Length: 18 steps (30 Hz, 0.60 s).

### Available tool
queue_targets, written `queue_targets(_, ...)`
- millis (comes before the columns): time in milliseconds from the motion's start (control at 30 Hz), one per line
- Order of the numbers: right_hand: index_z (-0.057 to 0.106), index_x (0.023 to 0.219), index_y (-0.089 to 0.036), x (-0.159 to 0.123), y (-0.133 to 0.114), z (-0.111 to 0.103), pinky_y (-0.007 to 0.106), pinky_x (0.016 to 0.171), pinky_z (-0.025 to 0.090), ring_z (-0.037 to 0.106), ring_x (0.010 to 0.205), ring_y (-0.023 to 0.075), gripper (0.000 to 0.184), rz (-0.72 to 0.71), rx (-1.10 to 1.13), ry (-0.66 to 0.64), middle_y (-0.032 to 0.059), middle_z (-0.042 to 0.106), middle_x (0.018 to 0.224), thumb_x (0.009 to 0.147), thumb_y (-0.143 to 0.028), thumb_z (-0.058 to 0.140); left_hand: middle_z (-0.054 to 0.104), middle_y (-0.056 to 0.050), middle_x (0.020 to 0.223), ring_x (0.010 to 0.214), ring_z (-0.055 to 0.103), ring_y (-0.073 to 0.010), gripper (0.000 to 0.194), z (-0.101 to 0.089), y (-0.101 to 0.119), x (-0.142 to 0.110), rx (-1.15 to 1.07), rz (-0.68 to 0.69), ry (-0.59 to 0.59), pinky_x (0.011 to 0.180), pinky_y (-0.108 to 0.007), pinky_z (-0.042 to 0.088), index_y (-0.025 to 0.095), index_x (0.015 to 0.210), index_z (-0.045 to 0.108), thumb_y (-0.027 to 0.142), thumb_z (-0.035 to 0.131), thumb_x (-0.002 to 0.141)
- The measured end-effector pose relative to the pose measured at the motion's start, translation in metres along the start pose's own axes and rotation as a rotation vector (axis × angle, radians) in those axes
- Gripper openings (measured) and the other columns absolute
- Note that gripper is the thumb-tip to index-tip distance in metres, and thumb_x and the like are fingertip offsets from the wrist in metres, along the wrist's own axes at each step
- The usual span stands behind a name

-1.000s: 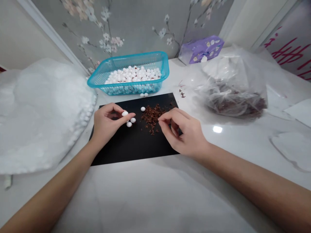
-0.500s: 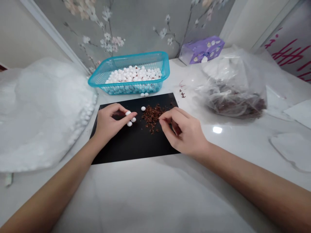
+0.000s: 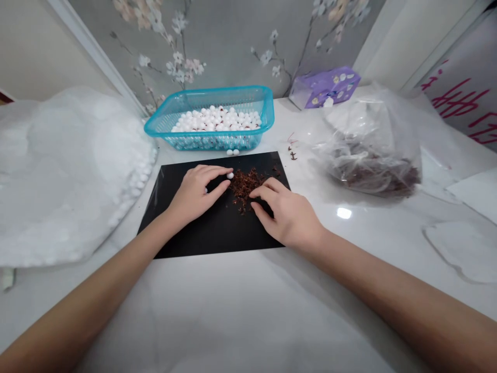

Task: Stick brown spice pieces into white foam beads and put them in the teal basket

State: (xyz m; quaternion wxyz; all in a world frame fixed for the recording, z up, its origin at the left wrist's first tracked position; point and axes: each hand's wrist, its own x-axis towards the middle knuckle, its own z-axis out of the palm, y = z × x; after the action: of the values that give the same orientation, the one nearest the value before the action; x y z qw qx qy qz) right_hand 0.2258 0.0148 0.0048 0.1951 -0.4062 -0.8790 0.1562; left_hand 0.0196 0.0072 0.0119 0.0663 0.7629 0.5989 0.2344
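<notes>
- Left hand point(image 3: 197, 190) is bracketing a small round white ball point(image 3: 230, 176); whether gripping, I cannot tell.
- Ball is sitting beside a loose reddish-brown heap point(image 3: 243, 188).
- Right hand point(image 3: 290, 211) is hovering opposite, fingertips parted.

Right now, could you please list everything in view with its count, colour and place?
Counter: one, white, across the view
Basket: one, blue, back of the counter
Balls: many, white, in the basket; two before it; one at the tips of the left hand, one part-hidden there
Board: one, black, mid-counter
Brown pieces: one heap, brown, on the board; a few right of it
Large bag: one, whitish, left
Clear bag: one, colourless with brown contents, right
Pack: one, purple, back right
Flat pieces: two, white, right edge
Backdrop: one, grey with flowers, back
Writing: one patch, pink, upper right
Small item: one, pale, left edge
Left hand: one, bare, left of the heap
Right hand: one, bare, right of the heap, grip open
</notes>
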Motion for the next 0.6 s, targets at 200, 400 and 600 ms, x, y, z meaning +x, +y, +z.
queue_targets(200, 0.059, 0.103, -0.021, -0.001, 0.002, 0.002, 0.026, 0.05, 0.04, 0.061, 0.072, 0.0157, 0.021, -0.022, 0.004, 0.033, 0.0049, 0.059, 0.1, 0.086, -0.023, 0.047, 0.069, -0.002, 0.086, 0.085, 0.059, -0.019, 0.023, 0.001, 0.005, -0.003, -0.053, -0.123, 0.081, 0.068, -0.027, 0.044, 0.023, 0.096, 0.066, 0.035, 0.056, 0.079)
queue_targets(400, 0.06, 0.103, -0.021, -0.004, 0.003, 0.002, 0.025, 0.05, 0.039, 0.06, 0.075, 0.015, 0.022, -0.111, 0.028, 0.054, 0.0044, 0.059, 0.099, 0.086, -0.024, 0.046, 0.067, -0.004, 0.091, 0.088, 0.058, -0.0179, 0.018, -0.001, 0.006, -0.005, -0.017, -0.005, 0.11, 0.084, -0.031, 0.042, 0.019, 0.087, 0.067, 0.03, 0.055, 0.081)
queue_targets(600, 0.063, 0.094, -0.018, -0.005, 0.002, 0.002, 0.024, 0.049, 0.038, 0.06, 0.071, 0.0138, 0.019, -0.197, 0.052, 0.027, 0.0043, 0.059, 0.094, 0.086, -0.021, 0.046, 0.065, -0.002, 0.091, 0.084, 0.061, -0.0138, 0.02, 0.0, 0.02, -0.016, -0.28, -0.188, 0.349, 0.077, -0.025, 0.048, 0.02, 0.098, 0.06, 0.03, 0.057, 0.08)
